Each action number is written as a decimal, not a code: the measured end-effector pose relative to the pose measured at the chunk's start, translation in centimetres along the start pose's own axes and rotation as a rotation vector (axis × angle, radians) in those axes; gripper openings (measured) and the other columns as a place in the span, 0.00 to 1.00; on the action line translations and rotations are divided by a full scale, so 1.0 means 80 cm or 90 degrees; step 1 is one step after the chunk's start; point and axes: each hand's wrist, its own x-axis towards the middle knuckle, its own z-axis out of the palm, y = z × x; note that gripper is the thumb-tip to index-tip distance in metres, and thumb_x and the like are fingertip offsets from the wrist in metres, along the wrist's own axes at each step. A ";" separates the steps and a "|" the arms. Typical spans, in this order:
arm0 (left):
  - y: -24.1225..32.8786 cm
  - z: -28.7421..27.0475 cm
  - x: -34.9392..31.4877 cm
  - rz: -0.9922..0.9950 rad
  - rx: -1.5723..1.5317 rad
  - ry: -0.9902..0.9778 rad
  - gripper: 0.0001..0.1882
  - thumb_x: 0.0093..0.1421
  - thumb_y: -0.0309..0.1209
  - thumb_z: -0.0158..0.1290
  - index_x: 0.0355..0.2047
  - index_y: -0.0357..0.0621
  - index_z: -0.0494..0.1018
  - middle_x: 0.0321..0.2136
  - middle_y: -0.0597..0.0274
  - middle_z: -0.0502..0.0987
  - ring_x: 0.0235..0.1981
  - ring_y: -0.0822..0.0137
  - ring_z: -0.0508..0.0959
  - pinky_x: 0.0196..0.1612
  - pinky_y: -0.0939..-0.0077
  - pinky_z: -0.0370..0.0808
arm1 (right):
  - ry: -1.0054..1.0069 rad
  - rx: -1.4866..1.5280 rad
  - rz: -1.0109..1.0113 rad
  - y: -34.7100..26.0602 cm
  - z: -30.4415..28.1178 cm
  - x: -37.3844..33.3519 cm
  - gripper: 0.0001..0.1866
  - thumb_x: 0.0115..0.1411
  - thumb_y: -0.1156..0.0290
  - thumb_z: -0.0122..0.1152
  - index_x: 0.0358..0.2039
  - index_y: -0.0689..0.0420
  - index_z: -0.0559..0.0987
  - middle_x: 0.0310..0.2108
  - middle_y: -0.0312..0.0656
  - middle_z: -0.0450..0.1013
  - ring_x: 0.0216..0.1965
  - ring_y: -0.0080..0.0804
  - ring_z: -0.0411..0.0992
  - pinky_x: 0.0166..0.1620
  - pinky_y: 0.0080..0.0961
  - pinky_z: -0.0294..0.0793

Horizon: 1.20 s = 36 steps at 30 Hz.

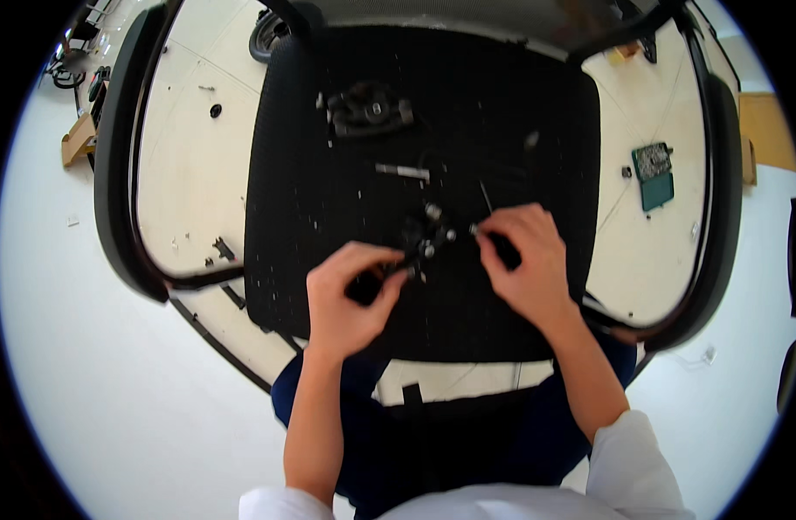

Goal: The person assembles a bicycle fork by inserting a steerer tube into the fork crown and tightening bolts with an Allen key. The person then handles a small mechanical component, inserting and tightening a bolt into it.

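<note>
My left hand [354, 290] pinches the near left edge of a small black mechanical part with silvery round fittings [428, 234]. To the right of that part, my right hand [523, 256] holds a tiny silvery piece [474, 230] between thumb and fingertips; its exact kind is too small to make out. A thin metal rod [485, 196] shows just beyond the right fingertips. Farther off on the black chair seat [519, 95] lie a silvery bar-shaped piece [403, 172] and a bulky black assembly [369, 110].
Black armrests [125, 165] curve up on both sides of the seat. On the floor at right lies an open green case [657, 192] with small metal bits. Black parts [224, 250] are scattered at left, near a cardboard box [79, 141]. A black wheel [266, 36] stands behind the seat.
</note>
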 end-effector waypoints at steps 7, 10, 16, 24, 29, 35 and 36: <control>0.010 -0.023 -0.021 0.078 0.101 -0.010 0.13 0.38 0.14 0.55 0.26 0.39 0.79 0.29 0.58 0.79 0.33 0.62 0.79 0.41 0.74 0.76 | 0.031 0.198 0.187 -0.020 -0.019 0.008 0.09 0.53 0.78 0.67 0.36 0.56 0.82 0.28 0.39 0.78 0.26 0.28 0.73 0.31 0.21 0.71; 0.015 -0.030 -0.022 0.147 0.133 -0.086 0.10 0.40 0.18 0.56 0.26 0.40 0.78 0.32 0.58 0.80 0.38 0.58 0.79 0.44 0.69 0.76 | 0.011 0.233 0.145 -0.022 -0.013 0.016 0.13 0.56 0.79 0.64 0.43 0.55 0.82 0.30 0.40 0.79 0.28 0.28 0.75 0.31 0.21 0.71; 0.045 -0.049 0.066 0.190 0.275 0.053 0.45 0.49 0.33 0.65 0.67 0.39 0.60 0.65 0.46 0.63 0.66 0.49 0.62 0.65 0.60 0.62 | -0.066 0.290 0.171 -0.030 0.000 0.016 0.11 0.59 0.78 0.62 0.42 0.57 0.82 0.31 0.40 0.79 0.29 0.30 0.77 0.32 0.22 0.72; 0.033 -0.026 0.114 0.143 0.190 -0.022 0.57 0.47 0.41 0.68 0.71 0.41 0.48 0.70 0.45 0.52 0.71 0.45 0.51 0.69 0.53 0.51 | -0.091 0.297 0.158 -0.026 -0.010 0.025 0.10 0.59 0.77 0.62 0.41 0.57 0.81 0.29 0.41 0.78 0.30 0.31 0.77 0.34 0.24 0.73; 0.009 -0.023 0.139 0.121 0.264 0.090 0.51 0.51 0.42 0.66 0.69 0.38 0.54 0.67 0.46 0.60 0.68 0.50 0.60 0.69 0.55 0.56 | -0.078 0.297 0.167 -0.024 -0.016 0.027 0.08 0.58 0.77 0.63 0.39 0.58 0.81 0.30 0.40 0.78 0.30 0.30 0.77 0.34 0.24 0.73; 0.012 -0.021 0.161 0.104 0.398 0.050 0.27 0.52 0.35 0.67 0.50 0.37 0.73 0.46 0.51 0.78 0.54 0.50 0.74 0.59 0.60 0.69 | -0.080 0.319 0.138 -0.023 -0.016 0.032 0.07 0.56 0.77 0.65 0.36 0.58 0.81 0.31 0.39 0.77 0.31 0.29 0.77 0.33 0.23 0.73; 0.017 -0.019 0.156 0.095 0.352 0.061 0.24 0.52 0.32 0.67 0.47 0.37 0.73 0.43 0.52 0.78 0.50 0.52 0.76 0.55 0.62 0.71 | -0.071 0.328 0.129 -0.024 -0.017 0.034 0.07 0.56 0.78 0.66 0.36 0.58 0.81 0.32 0.39 0.77 0.31 0.28 0.78 0.32 0.23 0.72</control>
